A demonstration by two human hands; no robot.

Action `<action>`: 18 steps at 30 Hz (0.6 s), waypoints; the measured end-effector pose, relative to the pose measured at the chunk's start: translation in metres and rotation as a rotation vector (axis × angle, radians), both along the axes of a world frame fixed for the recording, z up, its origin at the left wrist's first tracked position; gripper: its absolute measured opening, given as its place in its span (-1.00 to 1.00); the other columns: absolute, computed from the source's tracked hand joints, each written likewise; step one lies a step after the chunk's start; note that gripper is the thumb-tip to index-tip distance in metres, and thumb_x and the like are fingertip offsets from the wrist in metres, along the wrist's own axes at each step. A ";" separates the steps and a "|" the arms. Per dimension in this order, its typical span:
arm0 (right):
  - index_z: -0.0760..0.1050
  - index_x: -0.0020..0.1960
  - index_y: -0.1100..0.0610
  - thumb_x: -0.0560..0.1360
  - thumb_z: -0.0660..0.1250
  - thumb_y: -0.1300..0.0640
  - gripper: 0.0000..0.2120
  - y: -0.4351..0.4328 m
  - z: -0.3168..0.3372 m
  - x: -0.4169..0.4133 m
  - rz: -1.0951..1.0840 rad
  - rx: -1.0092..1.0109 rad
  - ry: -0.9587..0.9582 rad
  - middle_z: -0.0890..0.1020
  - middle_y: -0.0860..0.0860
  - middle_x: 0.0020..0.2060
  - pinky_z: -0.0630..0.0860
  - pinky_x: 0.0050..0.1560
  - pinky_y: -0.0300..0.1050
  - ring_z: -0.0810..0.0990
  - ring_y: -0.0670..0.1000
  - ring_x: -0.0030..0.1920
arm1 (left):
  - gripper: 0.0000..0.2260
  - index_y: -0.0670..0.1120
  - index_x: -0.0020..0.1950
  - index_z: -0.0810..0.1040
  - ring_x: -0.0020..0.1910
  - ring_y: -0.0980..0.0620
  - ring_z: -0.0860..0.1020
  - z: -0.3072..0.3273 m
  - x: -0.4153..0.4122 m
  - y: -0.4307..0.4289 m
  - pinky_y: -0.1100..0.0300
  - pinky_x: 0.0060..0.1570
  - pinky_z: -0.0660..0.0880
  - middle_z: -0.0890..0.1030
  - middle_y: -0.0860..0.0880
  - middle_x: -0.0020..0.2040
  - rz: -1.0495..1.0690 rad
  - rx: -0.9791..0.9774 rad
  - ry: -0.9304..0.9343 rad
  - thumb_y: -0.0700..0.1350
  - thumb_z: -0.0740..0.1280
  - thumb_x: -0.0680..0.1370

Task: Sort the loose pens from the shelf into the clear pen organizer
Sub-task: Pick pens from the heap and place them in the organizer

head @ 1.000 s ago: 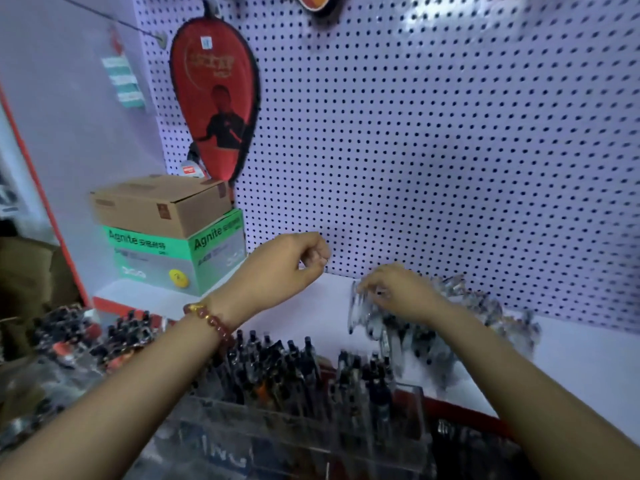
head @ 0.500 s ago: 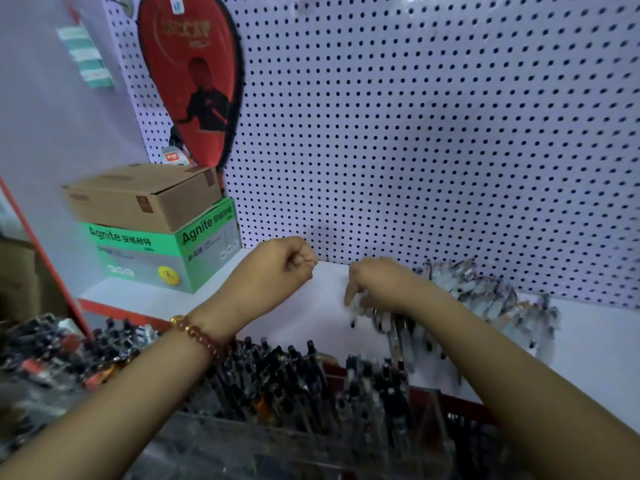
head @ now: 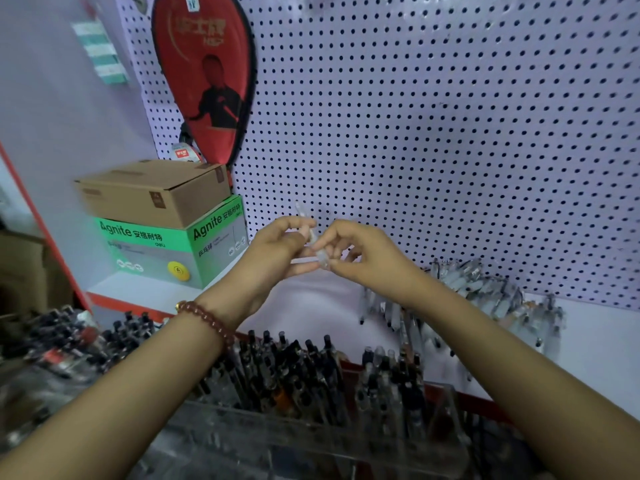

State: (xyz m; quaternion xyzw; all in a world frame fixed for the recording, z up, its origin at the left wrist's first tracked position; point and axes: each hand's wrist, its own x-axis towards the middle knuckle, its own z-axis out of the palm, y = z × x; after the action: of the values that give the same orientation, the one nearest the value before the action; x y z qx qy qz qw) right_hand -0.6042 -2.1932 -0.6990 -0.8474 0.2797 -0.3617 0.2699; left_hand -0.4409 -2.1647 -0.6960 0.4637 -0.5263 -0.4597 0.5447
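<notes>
Both hands meet above the white shelf [head: 311, 306], in front of the pegboard. My left hand [head: 277, 247] and my right hand [head: 360, 254] together hold a few clear pens [head: 317, 256]; one pen tip sticks up above my left fingers. A heap of loose clear pens [head: 485, 292] lies on the shelf to the right, under my right forearm. The clear pen organizer [head: 311, 438] stands at the bottom of the view, packed with several dark pens standing upright.
A brown carton [head: 152, 192] sits on a green Agnite box [head: 162, 251] at the shelf's left. A red paddle case [head: 207, 74] hangs on the pegboard [head: 433, 133]. More pens fill bins at lower left [head: 59, 344].
My right hand has lifted off the pen heap with clear pens and moved left to meet my left hand, which now also grips them. The view has shifted slightly.
</notes>
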 end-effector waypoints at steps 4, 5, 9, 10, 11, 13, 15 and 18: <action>0.50 -0.01 0.13 0.50 0.25 0.41 -0.78 -0.008 0.001 0.000 -0.030 0.167 -0.009 0.62 0.03 -0.17 0.50 -0.11 -0.21 0.57 -0.13 -0.18 | -0.84 -0.07 -0.03 0.52 -0.19 0.03 0.64 -0.002 0.003 -0.002 0.25 -0.16 0.61 0.52 -0.13 -0.07 0.059 -0.062 -0.106 -0.33 0.25 0.59; 0.48 -0.01 0.13 0.52 0.24 0.36 -0.84 -0.012 -0.002 -0.003 -0.120 0.162 0.038 0.64 0.03 -0.16 0.50 -0.13 -0.20 0.57 -0.13 -0.19 | -0.83 -0.07 -0.05 0.51 -0.21 0.05 0.64 -0.003 0.003 -0.002 0.25 -0.17 0.62 0.51 -0.11 -0.10 0.062 -0.069 -0.131 -0.33 0.25 0.58; 0.54 0.08 0.07 0.57 0.26 0.01 -0.82 -0.028 -0.026 -0.015 -0.457 -0.163 0.893 0.64 -0.01 -0.02 0.46 0.01 -0.13 0.58 0.02 -0.02 | -0.83 -0.07 -0.06 0.50 -0.22 0.07 0.61 -0.004 0.002 -0.001 0.28 -0.24 0.60 0.47 -0.07 -0.13 0.063 -0.070 -0.185 -0.33 0.23 0.59; 0.56 0.07 0.08 0.55 0.28 -0.07 -0.75 -0.029 -0.032 -0.013 -0.479 -0.186 1.011 0.64 -0.01 -0.04 0.43 0.11 -0.10 0.57 0.04 -0.01 | -0.82 -0.07 -0.06 0.50 -0.21 0.06 0.61 -0.004 0.003 0.000 0.28 -0.26 0.59 0.46 -0.08 -0.12 0.061 -0.071 -0.191 -0.34 0.22 0.60; 0.57 -0.01 0.11 0.53 0.29 -0.12 -0.71 -0.031 -0.038 -0.012 -0.496 -0.195 1.072 0.63 0.00 -0.11 0.38 0.21 -0.07 0.55 0.06 -0.03 | -0.82 -0.08 -0.06 0.50 -0.21 0.06 0.60 -0.004 0.003 0.000 0.28 -0.26 0.60 0.46 -0.08 -0.11 0.058 -0.073 -0.191 -0.34 0.22 0.60; 0.42 -0.27 0.12 0.49 0.32 -0.17 -0.63 -0.037 -0.047 -0.006 -0.534 -0.209 1.108 0.48 0.00 -0.34 0.33 0.27 -0.01 0.46 0.09 -0.16 | -0.81 -0.08 -0.07 0.50 -0.22 0.05 0.60 -0.004 0.003 -0.001 0.26 -0.24 0.61 0.46 -0.08 -0.11 0.052 -0.078 -0.190 -0.34 0.22 0.60; 0.24 -0.36 0.09 0.47 0.35 -0.18 -0.54 -0.043 -0.050 0.000 -0.557 -0.175 1.098 0.35 -0.02 -0.40 0.37 0.16 -0.02 0.39 0.08 -0.19 | -0.81 -0.07 -0.07 0.50 -0.21 0.05 0.60 -0.004 0.003 0.000 0.24 -0.22 0.61 0.45 -0.08 -0.11 0.048 -0.084 -0.194 -0.34 0.22 0.60; 0.41 -0.22 0.12 0.46 0.35 -0.18 -0.63 -0.047 -0.053 0.001 -0.569 -0.124 1.085 0.50 -0.01 -0.27 0.36 0.14 -0.01 0.48 0.09 -0.06 | -0.82 -0.07 -0.07 0.50 -0.20 0.04 0.60 -0.004 0.003 0.000 0.21 -0.20 0.62 0.46 -0.07 -0.11 0.048 -0.085 -0.209 -0.34 0.22 0.59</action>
State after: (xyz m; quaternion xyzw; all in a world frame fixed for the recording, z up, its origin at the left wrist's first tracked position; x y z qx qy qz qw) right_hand -0.6028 -2.2399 -0.7523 -0.8171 0.5706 0.0475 -0.0678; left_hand -0.4380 -2.1646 -0.7003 0.4979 -0.5881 -0.3729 0.5169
